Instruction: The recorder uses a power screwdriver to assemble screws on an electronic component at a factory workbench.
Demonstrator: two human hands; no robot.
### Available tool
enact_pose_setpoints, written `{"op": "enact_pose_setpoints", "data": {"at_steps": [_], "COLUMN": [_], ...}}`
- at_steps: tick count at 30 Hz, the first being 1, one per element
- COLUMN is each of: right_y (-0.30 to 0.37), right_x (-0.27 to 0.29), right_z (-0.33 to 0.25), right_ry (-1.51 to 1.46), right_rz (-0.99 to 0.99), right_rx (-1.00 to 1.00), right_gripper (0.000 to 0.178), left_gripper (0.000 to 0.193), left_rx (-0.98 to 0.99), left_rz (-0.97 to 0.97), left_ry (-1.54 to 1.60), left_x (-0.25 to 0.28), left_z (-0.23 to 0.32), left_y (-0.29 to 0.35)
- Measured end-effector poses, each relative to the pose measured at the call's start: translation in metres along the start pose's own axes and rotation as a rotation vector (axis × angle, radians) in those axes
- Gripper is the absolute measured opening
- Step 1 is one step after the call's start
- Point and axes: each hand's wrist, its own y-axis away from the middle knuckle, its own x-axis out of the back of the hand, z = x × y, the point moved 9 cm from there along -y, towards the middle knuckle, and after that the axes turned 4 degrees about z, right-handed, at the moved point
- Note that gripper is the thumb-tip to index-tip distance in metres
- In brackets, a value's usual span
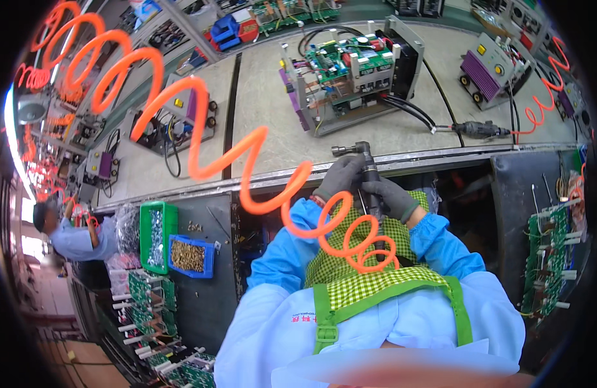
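Note:
In front of my body I hold a black right-angle air wrench point(371, 169) upright, its head with a socket pointing left. My left hand point(340, 179), in a grey glove, is closed around it just below the head. Lower on the body, my right hand point(393, 196), also gloved, closes on it from the right. An orange coiled air hose point(256, 171) runs from the upper left down to the tool's lower end. Beyond my hands, on the workbench point(263, 90), stands an open power unit point(350, 71) with green circuit boards and a black fan side.
A second air tool point(480, 130) lies on the bench at the right, near a purple-sided unit point(489, 71). To my left are a green bin point(145, 236) and a blue bin point(210, 262) of screws. Circuit boards point(545, 258) stand at the right. A co-worker point(85, 239) stands far left.

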Motion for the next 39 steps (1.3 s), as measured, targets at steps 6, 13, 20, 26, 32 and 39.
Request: {"op": "enact_pose_setpoints", "data": {"at_steps": [6, 13, 20, 26, 32, 39], "right_y": [0.034, 0.056, 0.061, 0.047, 0.053, 0.025], "right_x": [0.024, 0.035, 0.043, 0.037, 0.028, -0.030], "right_z": [0.002, -0.016, 0.001, 0.015, -0.024, -0.034], "right_ry": [1.123, 0.816, 0.555, 0.111, 0.642, -0.055], "right_rz": [-0.068, 0.111, 0.119, 0.043, -0.030, -0.183], "right_rx": [0.391, 0.078, -0.177, -0.375, -0.160, 0.136], "right_gripper": [0.049, 0.050, 0.042, 0.037, 0.053, 0.040], "left_gripper": [0.040, 0.040, 0.039, 0.043, 0.045, 0.042], "left_rx": [0.025, 0.160, 0.139, -0.157, -0.198, -0.057], "left_rz": [-0.017, -0.093, -0.153, -0.194, -0.189, -0.277], "left_ry": [0.157, 0.342, 0.350, 0.049, -0.026, -0.024], "left_x": [-0.009, -0.036, -0.049, -0.039, -0.040, -0.050], "left_z": [-0.034, -0.067, -0.066, -0.017, 0.003, 0.012], "left_y": [0.009, -0.006, -0.005, 0.005, 0.022, 0.028]}}
